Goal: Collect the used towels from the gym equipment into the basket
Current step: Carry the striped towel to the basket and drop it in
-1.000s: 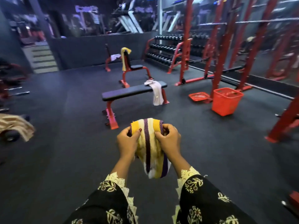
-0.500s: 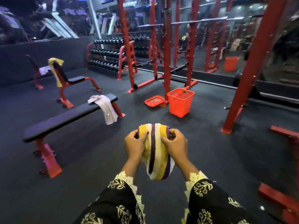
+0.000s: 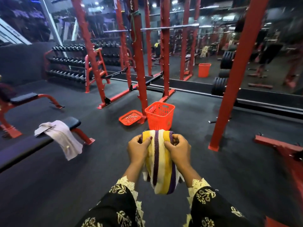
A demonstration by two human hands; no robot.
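Observation:
A yellow, white and purple striped towel [image 3: 161,163] hangs bunched between my two hands at chest height. My left hand [image 3: 138,149] grips its left side and my right hand [image 3: 177,150] grips its right side. Straight ahead on the floor stands the red mesh basket [image 3: 159,116], just beyond the towel's top edge; I see nothing inside it. A pale white towel [image 3: 61,137] is draped over the end of the flat black bench [image 3: 24,149] at the left.
A red basket lid [image 3: 130,117] lies on the floor left of the basket. Red rack uprights [image 3: 139,71] stand behind it, another red post [image 3: 229,89] to the right. A dumbbell rack [image 3: 70,66] lines the back left. A mirror wall reflects a second basket [image 3: 204,70].
The view has swung right and moved closer to the basket, which now sits directly ahead. Both hands still hold the striped towel the same way.

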